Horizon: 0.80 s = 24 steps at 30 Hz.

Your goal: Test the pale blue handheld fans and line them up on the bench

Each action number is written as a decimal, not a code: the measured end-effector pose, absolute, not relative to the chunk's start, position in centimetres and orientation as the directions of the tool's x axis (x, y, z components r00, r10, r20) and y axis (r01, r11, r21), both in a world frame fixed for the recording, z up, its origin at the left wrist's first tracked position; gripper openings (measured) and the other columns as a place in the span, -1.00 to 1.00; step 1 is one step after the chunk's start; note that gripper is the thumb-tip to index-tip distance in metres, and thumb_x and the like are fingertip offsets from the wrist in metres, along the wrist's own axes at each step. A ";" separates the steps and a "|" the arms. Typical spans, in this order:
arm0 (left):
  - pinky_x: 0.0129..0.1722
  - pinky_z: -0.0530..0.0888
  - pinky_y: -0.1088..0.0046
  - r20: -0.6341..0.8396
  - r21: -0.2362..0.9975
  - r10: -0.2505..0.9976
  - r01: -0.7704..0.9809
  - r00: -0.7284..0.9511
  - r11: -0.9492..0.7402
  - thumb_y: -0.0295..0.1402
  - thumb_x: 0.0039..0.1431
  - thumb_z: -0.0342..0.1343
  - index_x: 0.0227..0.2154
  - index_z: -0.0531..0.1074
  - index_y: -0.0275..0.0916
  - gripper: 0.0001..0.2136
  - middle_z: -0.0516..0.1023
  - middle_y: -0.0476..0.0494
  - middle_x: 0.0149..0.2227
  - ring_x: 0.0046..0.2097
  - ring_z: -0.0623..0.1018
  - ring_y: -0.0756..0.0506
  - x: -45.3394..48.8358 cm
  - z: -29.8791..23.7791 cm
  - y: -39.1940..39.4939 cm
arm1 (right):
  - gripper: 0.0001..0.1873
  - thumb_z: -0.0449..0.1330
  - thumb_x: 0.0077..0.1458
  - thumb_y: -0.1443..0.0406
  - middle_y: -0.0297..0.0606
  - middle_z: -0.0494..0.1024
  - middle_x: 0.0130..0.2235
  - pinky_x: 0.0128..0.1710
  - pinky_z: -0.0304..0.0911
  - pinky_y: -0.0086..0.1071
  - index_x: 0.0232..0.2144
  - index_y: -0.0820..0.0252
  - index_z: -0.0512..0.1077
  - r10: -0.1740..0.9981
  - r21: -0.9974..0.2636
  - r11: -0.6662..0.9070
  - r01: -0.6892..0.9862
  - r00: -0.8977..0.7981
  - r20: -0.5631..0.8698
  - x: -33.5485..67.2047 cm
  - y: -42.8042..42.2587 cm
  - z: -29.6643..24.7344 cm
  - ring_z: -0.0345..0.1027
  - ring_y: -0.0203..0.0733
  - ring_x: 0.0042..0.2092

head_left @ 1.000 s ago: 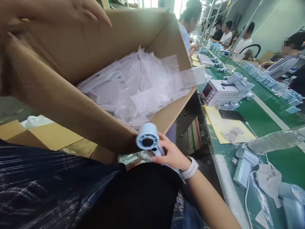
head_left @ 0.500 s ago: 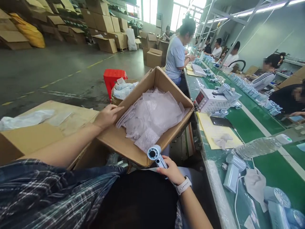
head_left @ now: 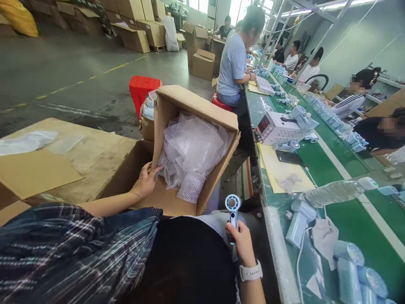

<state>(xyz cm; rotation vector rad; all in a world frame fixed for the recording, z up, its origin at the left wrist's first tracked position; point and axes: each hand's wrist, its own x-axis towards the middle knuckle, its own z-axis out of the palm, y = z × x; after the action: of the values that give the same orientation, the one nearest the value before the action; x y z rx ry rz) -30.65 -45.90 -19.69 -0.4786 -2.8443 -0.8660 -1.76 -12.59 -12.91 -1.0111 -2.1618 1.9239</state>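
Observation:
My right hand (head_left: 242, 241) grips the handle of a small pale-blue hand fan (head_left: 233, 208), held upright over my lap with its round head on top. My left hand (head_left: 146, 180) rests on the lower left wall of a tilted cardboard box (head_left: 202, 110) that leans on another open carton (head_left: 126, 169). The box holds a heap of clear bubble-wrap bags (head_left: 191, 152). A white watch sits on my right wrist.
A green conveyor table (head_left: 335, 164) runs along the right with a white power supply (head_left: 278, 126), yellow paper, a phone, a plastic bottle (head_left: 329, 192) and several blue fan parts. Other people sit along it. A red stool (head_left: 142, 90) and cartons stand on the floor behind.
The box dropped from near my face, then tipped up on its side. My left hand slid down its wall. My right hand moved right, turning the fan upright.

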 end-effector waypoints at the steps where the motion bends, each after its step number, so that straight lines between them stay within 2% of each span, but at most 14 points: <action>1: 0.29 0.38 0.05 0.204 0.524 0.262 0.331 -0.943 0.784 -0.37 0.05 -0.02 0.05 0.50 -0.20 -0.53 0.32 -0.29 0.24 0.27 0.41 -0.39 -30.8 -19.4 -45.4 | -0.45 0.39 -0.15 -0.14 -0.28 0.48 -0.47 -0.32 0.20 -0.32 -0.48 0.26 0.48 0.521 -0.910 -0.006 0.415 -0.776 -0.357 -1.0 -12.2 -12.9 0.30 -0.17 -0.38; 4: 0.22 0.39 0.10 0.187 0.513 0.245 0.307 -0.951 0.801 -0.23 0.15 -0.11 0.16 0.44 -0.34 -0.44 0.29 -0.36 0.28 0.30 0.39 -0.39 -31.8 -17.4 -44.4 | -0.46 0.38 -0.11 -0.14 -0.25 0.52 -0.42 -0.27 0.24 -0.31 -0.47 0.24 0.50 0.535 -0.916 -0.040 0.400 -0.765 -0.358 0.7 -11.1 -13.5 0.34 -0.14 -0.33; 7: 0.03 0.40 0.05 0.168 0.470 0.228 0.281 -0.959 0.837 -0.05 0.21 -0.26 0.34 0.21 -0.49 -0.24 0.36 -0.45 0.22 0.27 0.42 -0.45 -33.5 -13.6 -44.3 | -0.44 0.37 -0.13 -0.18 -0.24 0.53 -0.42 -0.29 0.26 -0.31 -0.48 0.22 0.49 0.542 -0.916 -0.111 0.385 -0.749 -0.381 1.7 -10.1 -14.5 0.36 -0.11 -0.32; 10: -0.21 0.30 0.07 0.146 0.361 0.193 0.234 -0.970 0.903 0.11 0.16 -0.42 0.38 0.06 -0.58 -0.07 0.55 -0.46 -0.04 0.12 0.55 -0.47 -35.2 -8.4 -44.0 | -0.43 0.38 -0.18 -0.20 -0.24 0.52 -0.44 -0.31 0.28 -0.30 -0.49 0.20 0.50 0.545 -0.907 -0.176 0.384 -0.729 -0.414 2.4 -9.4 -14.9 0.39 -0.08 -0.32; 12: -0.26 0.20 0.11 0.172 0.276 0.156 0.200 -0.973 0.940 0.19 0.11 -0.51 0.35 0.04 -0.69 0.03 0.60 -0.37 -0.25 0.04 0.61 -0.42 -36.1 -4.9 -43.4 | -0.41 0.39 -0.21 -0.20 -0.21 0.54 -0.43 -0.31 0.30 -0.27 -0.46 0.21 0.53 0.547 -0.896 -0.205 0.394 -0.713 -0.439 2.8 -9.0 -15.1 0.41 -0.06 -0.33; 14: -0.27 0.14 0.13 0.228 0.224 0.143 0.194 -0.963 0.955 0.27 0.04 -0.58 0.28 0.10 -0.78 0.13 0.56 -0.27 -0.41 0.01 0.62 -0.35 -36.8 -1.8 -42.8 | -0.36 0.38 -0.23 -0.23 -0.15 0.59 -0.38 -0.29 0.33 -0.24 -0.39 0.22 0.56 0.548 -0.887 -0.223 0.404 -0.701 -0.456 2.9 -8.6 -15.4 0.44 -0.03 -0.32; 16: -0.27 0.10 0.15 0.273 0.200 0.157 0.215 -0.949 0.956 0.32 -0.01 -0.63 0.20 0.20 -0.77 0.17 0.51 -0.16 -0.49 0.02 0.61 -0.27 -37.5 0.7 -42.7 | -0.31 0.35 -0.25 -0.26 -0.11 0.61 -0.36 -0.27 0.35 -0.21 -0.35 0.23 0.57 0.547 -0.885 -0.225 0.408 -0.699 -0.461 2.6 -8.3 -15.9 0.46 -0.01 -0.30; 18: -0.26 0.08 0.17 0.296 0.186 0.172 0.233 -0.940 0.955 0.33 0.01 -0.61 0.13 0.30 -0.70 0.14 0.48 -0.05 -0.51 0.04 0.56 -0.17 -38.5 2.7 -43.2 | -0.31 0.36 -0.26 -0.26 -0.12 0.60 -0.38 -0.28 0.34 -0.22 -0.37 0.22 0.56 0.543 -0.893 -0.205 0.402 -0.712 -0.445 1.9 -8.0 -16.2 0.45 -0.01 -0.31; 20: -0.24 0.06 0.18 0.311 0.174 0.177 0.239 -0.934 0.955 0.29 0.12 -0.48 0.05 0.37 -0.64 0.00 0.46 0.03 -0.48 0.06 0.50 -0.07 -39.6 4.8 -44.5 | -0.36 0.39 -0.26 -0.23 -0.17 0.58 -0.40 -0.29 0.31 -0.25 -0.43 0.21 0.54 0.539 -0.909 -0.170 0.380 -0.736 -0.409 1.0 -8.0 -16.1 0.42 -0.04 -0.32; 22: -0.22 0.06 0.20 0.330 0.164 0.177 0.241 -0.927 0.957 0.16 0.27 -0.32 -0.02 0.40 -0.64 -0.19 0.47 0.06 -0.44 0.07 0.45 0.01 -40.9 7.1 -46.1 | -0.40 0.40 -0.23 -0.20 -0.19 0.57 -0.39 -0.29 0.28 -0.27 -0.44 0.21 0.53 0.532 -0.928 -0.139 0.346 -0.764 -0.365 0.2 -8.4 -15.7 0.40 -0.07 -0.31; 24: -0.20 0.10 0.30 0.354 0.141 0.170 0.232 -0.920 0.963 0.01 0.36 -0.18 -0.03 0.42 -0.60 -0.37 0.53 0.03 -0.35 0.04 0.44 0.06 -42.1 9.5 -47.4 | -0.42 0.39 -0.20 -0.20 -0.21 0.55 -0.39 -0.28 0.27 -0.29 -0.45 0.20 0.51 0.523 -0.941 -0.120 0.315 -0.786 -0.330 -0.6 -9.5 -15.2 0.38 -0.09 -0.30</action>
<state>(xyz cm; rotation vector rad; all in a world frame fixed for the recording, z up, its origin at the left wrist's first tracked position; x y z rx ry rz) -42.07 -47.37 9.52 -0.2923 -2.7691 -0.2561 -0.60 -9.48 -15.20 -0.9531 -1.9745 2.0309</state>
